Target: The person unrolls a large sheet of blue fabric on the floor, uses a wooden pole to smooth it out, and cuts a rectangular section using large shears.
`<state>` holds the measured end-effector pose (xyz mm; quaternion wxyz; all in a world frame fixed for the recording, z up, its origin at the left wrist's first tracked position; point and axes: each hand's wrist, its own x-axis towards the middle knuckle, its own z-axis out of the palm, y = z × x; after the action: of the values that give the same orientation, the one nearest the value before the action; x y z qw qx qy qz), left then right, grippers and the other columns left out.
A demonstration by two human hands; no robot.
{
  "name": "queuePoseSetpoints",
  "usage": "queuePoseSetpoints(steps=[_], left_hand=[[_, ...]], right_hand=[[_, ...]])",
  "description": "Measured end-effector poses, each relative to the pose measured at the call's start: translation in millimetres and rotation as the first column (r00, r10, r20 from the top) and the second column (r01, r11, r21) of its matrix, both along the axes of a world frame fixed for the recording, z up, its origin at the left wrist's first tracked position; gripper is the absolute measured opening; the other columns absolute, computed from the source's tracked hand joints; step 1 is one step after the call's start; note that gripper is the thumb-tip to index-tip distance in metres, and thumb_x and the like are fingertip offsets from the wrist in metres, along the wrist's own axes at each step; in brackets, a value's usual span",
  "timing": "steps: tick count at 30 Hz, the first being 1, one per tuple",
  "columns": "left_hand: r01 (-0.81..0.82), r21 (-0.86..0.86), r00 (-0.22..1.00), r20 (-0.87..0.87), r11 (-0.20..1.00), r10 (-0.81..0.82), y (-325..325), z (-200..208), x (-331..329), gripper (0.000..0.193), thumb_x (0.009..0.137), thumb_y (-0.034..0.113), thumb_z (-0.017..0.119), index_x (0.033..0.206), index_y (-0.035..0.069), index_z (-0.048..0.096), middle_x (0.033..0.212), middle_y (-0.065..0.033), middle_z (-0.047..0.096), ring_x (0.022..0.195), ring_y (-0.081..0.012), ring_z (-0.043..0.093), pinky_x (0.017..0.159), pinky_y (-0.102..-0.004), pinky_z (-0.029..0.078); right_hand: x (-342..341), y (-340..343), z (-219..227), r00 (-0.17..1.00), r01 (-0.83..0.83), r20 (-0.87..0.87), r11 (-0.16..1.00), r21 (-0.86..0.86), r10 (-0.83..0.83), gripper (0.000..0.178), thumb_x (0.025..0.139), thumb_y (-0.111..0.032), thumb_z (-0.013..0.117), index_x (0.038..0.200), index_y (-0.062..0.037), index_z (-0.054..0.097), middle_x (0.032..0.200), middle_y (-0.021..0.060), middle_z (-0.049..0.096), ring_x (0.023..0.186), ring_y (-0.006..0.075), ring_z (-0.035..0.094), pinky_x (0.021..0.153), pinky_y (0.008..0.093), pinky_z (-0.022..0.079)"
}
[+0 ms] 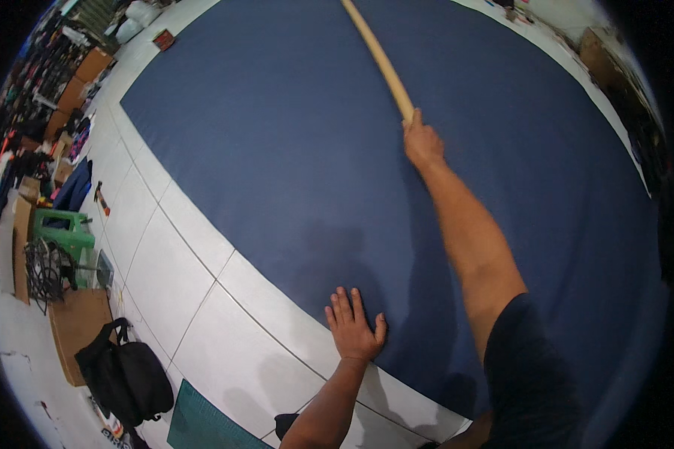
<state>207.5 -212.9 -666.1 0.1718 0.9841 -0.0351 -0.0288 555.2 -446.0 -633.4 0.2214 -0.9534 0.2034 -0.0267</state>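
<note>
A large sheet of dark blue fabric (277, 135) lies spread over the tiled floor. My right hand (424, 142), arm stretched far forward, is closed around the near end of a long pale yellowish pole (384, 63). The pole runs away from me over the fabric and leaves the view at the top. Close to me, my left hand (355, 328) rests flat on the fabric's near left edge, fingers stretched and nothing in them.
White floor tiles (180, 277) border the fabric at left. A hammer (101, 199), a green plastic stool (65, 230), tangled black cable (49, 269), a black bag (127, 374) and cardboard (82, 322) stand along the left. A green mat (206, 420) lies near my left forearm.
</note>
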Motion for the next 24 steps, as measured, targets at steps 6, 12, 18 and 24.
queuePoseSetpoints(steps=[6, 12, 18, 24], left_hand=[[0.003, -0.029, 1.0, 0.022, 1.0, -0.002, 1, -6, 0, 0.078, 0.085, 0.044, 0.058, 0.145, -0.002, 0.038, 0.154, -0.0289, 0.027, 0.143, -0.0457, 0.024, 0.116, -0.0587, 0.015], [0.059, 0.061, 0.989, -0.142, 0.996, -0.05, 7, -17, -2, 0.076, 0.087, 0.05, 0.054, 0.146, 0.003, 0.041, 0.154, -0.0241, 0.031, 0.146, -0.041, 0.021, 0.118, -0.0545, 0.01], [0.053, 0.045, 0.973, -0.225, 0.998, -0.041, 7, 2, 3, 0.078, 0.086, 0.05, 0.055, 0.147, 0.003, 0.039, 0.154, -0.0236, 0.03, 0.145, -0.0414, 0.021, 0.118, -0.0549, 0.01], [0.021, 0.018, 1.0, -0.011, 1.0, -0.02, 1, -3, -2, 0.079, 0.087, 0.043, 0.055, 0.149, 0.0, 0.031, 0.157, -0.0272, 0.02, 0.146, -0.0432, 0.017, 0.118, -0.0547, 0.009]], right_hand=[[-9, 161, -27, 0.946, -0.318, 0.064, 0.948, -0.017, 0.318, 0.059, 0.1, -0.035, 0.047, 0.151, -0.0124, 0.029, 0.106, 0.0203, 0.064, 0.098, 0.0367, 0.065, 0.084, 0.0483, 0.053], [-59, 306, -25, 0.787, -0.617, 0.011, 0.787, -0.019, 0.617, 0.056, 0.1, -0.033, 0.05, 0.148, -0.0096, 0.035, 0.105, 0.0221, 0.064, 0.093, 0.0347, 0.067, 0.079, 0.0431, 0.056], [-70, 296, 27, 0.757, -0.649, 0.052, 0.742, 0.166, 0.651, 0.052, 0.101, -0.036, 0.047, 0.148, -0.0152, 0.036, 0.104, 0.0195, 0.063, 0.097, 0.0344, 0.066, 0.08, 0.0448, 0.056], [-97, 157, -10, 0.908, -0.412, 0.074, 0.911, -0.02, 0.412, 0.052, 0.101, -0.036, 0.047, 0.149, -0.02, 0.034, 0.113, 0.0159, 0.057, 0.103, 0.0333, 0.06, 0.081, 0.0456, 0.056]])
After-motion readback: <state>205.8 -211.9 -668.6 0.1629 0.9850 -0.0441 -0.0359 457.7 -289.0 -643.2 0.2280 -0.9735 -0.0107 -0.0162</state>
